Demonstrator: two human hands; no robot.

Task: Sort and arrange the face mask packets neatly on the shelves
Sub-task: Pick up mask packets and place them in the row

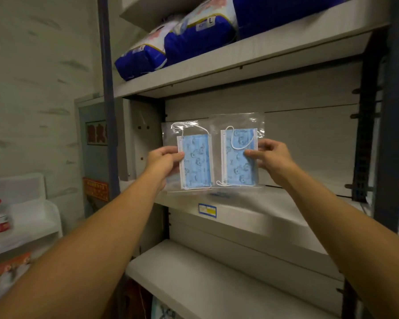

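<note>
- Head view: both arms reach forward to the middle shelf, each hand holding up one packet in front of the shelf's back panel.
- Left hand: fingers curled, thumb pressed on the front of the left packet at its left edge, pinching it at mid height.
- Right hand: fingers curled, thumb on the front of the right packet at its right edge, pinching it the same way.
- Each packet is a clear bag with a folded blue patterned mask and white ear loops inside; both stand upright, side by side, their inner edges touching or slightly overlapping.
- The bottom edges of the packets sit just above the front of the middle shelf; whether they touch it cannot be told.
- A blue and yellow label is stuck on the shelf's front lip, below the packets.
- Blue and white bags lie on the shelf above.
- A bottle with a red cap stands on a white stand at far left.
</note>
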